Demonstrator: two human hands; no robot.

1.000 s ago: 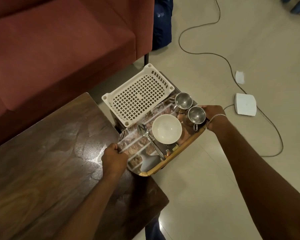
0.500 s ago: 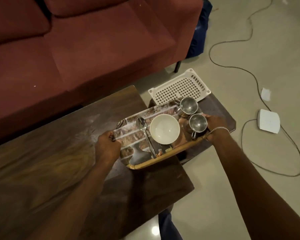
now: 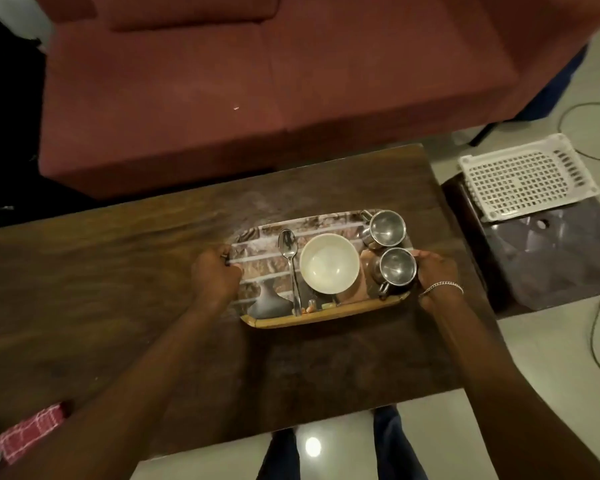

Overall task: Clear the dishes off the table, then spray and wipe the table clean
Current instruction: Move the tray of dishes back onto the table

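A person stands at the near edge of a dark wooden bench [image 3: 101, 271], carrying a loaded tray [image 3: 319, 319] by its two short ends over the right half of the top; whether it rests on the wood or hangs just above cannot be told. The left hand [image 3: 215, 275] has its grip closed round the left end, and the right hand [image 3: 433, 271], with a bracelet [image 3: 442, 287] at the wrist, grips the right end beside the steel cups [image 3: 397, 266]. On the tray lie a white bowl [image 3: 329, 263] in the middle and a spoon [image 3: 289, 258] just left of it, with the two cups standing upright at the right. The tray looks stiff and fairly light, but everything on it is loose: the cups could slide or tip and the bowl may chip, so a level hold at both ends seems the safe one. The bench top is glossy, with pale smears around the tray. A red sofa [image 3: 257, 81] runs along the far side, a white perforated basket [image 3: 527, 176] sits on a dark stool [image 3: 551, 265] to the right, a cable [image 3: 594, 341] trails over the pale tiled floor [image 3: 551, 393], and a red checked cloth [image 3: 32, 431] lies at the near left corner.
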